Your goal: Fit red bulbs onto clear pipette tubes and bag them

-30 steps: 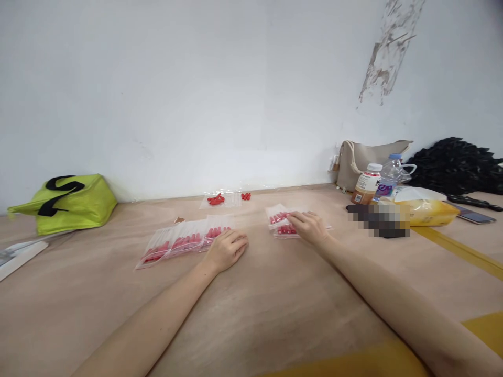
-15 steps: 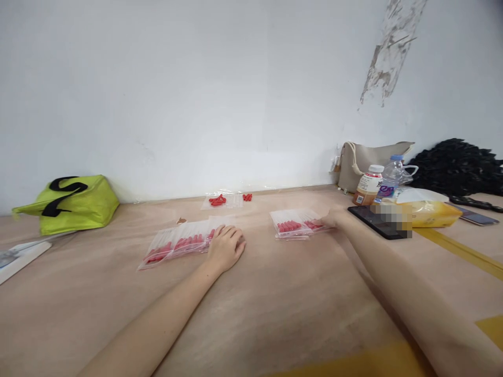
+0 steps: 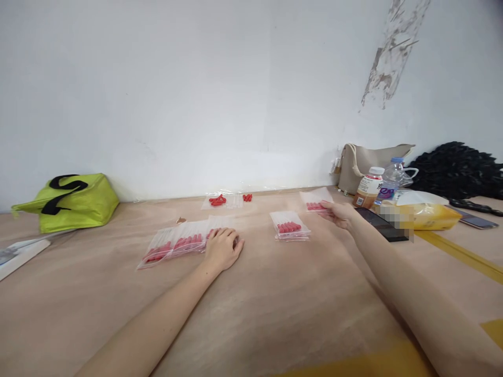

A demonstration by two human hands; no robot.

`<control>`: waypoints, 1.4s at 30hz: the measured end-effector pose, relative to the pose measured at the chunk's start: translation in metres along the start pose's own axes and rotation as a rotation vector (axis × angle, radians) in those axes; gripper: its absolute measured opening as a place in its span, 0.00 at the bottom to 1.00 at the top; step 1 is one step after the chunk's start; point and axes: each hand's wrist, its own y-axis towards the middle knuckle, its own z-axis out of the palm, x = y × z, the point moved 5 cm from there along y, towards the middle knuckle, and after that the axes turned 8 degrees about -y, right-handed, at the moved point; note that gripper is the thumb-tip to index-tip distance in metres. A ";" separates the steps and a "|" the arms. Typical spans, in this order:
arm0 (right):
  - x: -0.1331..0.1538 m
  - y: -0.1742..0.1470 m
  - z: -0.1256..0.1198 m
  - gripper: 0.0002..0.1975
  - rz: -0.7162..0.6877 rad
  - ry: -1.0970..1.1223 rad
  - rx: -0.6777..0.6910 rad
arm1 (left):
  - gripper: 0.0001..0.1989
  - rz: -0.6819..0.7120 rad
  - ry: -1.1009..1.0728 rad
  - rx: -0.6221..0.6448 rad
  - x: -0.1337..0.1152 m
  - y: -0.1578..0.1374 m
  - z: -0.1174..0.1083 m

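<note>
My right hand [image 3: 339, 213] pinches the edge of a small clear zip bag [image 3: 312, 198] with red pieces inside, held slightly above the table. Left of it lies a short stack of similar zip bags [image 3: 290, 227], red pieces showing through the top one. A row of overlapping filled zip bags [image 3: 176, 244] spreads over the left-centre of the table. Resting on the right end of that row is my left hand [image 3: 223, 249], fingers laid loosely over the bags and partly covering the last one. What the red pieces are is too small to tell.
By the wall lie another clear bag with red pieces [image 3: 217, 200] and loose red pieces [image 3: 247, 198]. A lime-green bag [image 3: 78, 204] stands left. On the right are a phone [image 3: 387, 228], a yellow tissue pack [image 3: 434, 212], two bottles [image 3: 369, 187] and a grey bag [image 3: 377, 152].
My right hand has lifted a filled bag off from beside the stack and moved it back and slightly right. My left hand has stayed nearly still on the row.
</note>
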 end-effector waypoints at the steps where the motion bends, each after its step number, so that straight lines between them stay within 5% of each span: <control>1: 0.002 -0.006 0.014 0.05 -0.004 0.016 0.039 | 0.09 -0.011 0.005 -0.009 0.000 0.000 -0.001; 7: -0.015 -0.054 0.125 0.05 0.041 0.073 0.342 | 0.19 0.142 -0.047 -0.104 -0.007 -0.002 -0.008; 13: -0.029 -0.077 0.172 0.04 -0.031 0.125 0.383 | 0.16 0.408 0.015 -0.141 -0.022 0.001 0.002; 19: -0.027 -0.082 0.159 0.11 -0.131 -0.080 0.416 | 0.10 0.484 0.064 -0.125 -0.020 0.003 0.013; 22: -0.009 -0.093 0.140 0.21 -0.643 -0.640 0.218 | 0.10 0.477 0.082 -0.116 -0.019 0.002 0.012; 25: -0.004 -0.113 0.139 0.13 -1.177 -1.125 0.037 | 0.11 0.477 0.091 -0.101 -0.019 0.001 0.012; 29: -0.013 -0.122 0.144 0.08 -1.516 -1.366 -0.108 | 0.13 0.481 0.090 -0.087 -0.018 0.000 0.013; 42: -0.018 -0.114 0.142 0.11 -1.594 -1.387 -0.192 | 0.12 0.590 0.127 -0.043 -0.009 -0.001 0.007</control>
